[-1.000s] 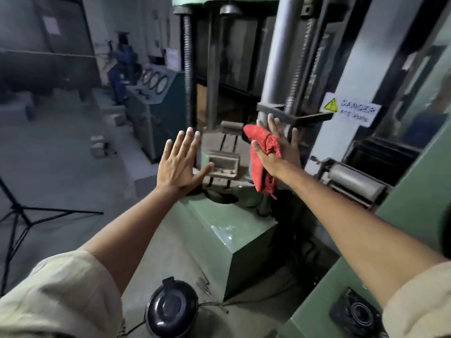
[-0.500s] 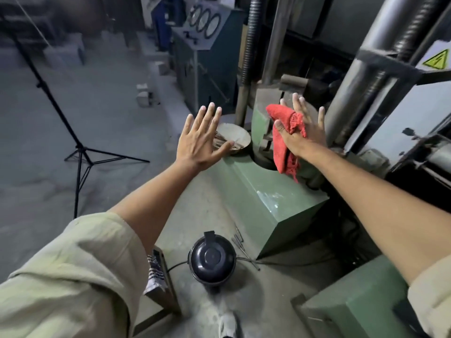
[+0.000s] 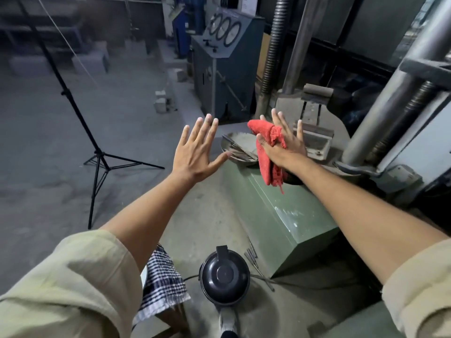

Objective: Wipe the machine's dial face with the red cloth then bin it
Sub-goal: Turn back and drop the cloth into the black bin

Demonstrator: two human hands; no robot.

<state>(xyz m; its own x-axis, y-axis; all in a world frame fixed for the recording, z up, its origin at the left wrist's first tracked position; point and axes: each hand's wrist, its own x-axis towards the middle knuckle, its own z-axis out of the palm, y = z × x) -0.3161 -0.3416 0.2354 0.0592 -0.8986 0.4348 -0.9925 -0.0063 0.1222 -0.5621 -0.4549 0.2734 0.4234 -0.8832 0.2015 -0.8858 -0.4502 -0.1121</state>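
Red cloth (image 3: 267, 152) pinched in right hand (image 3: 283, 148); left hand (image 3: 195, 152) splayed, empty; metal bowl (image 3: 240, 148) holds rods.

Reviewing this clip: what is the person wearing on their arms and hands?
Both hands, left hand and right hand, are bare: no gloves, rings or watch show. Each arm has a loose pale khaki-beige sleeve, left sleeve and right sleeve, pushed up near the elbow, leaving the forearms uncovered. No markings show on the fabric.

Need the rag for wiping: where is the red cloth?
The red cloth is pinned under the right hand's thumb, centre-right in the head view, above the green machine base.
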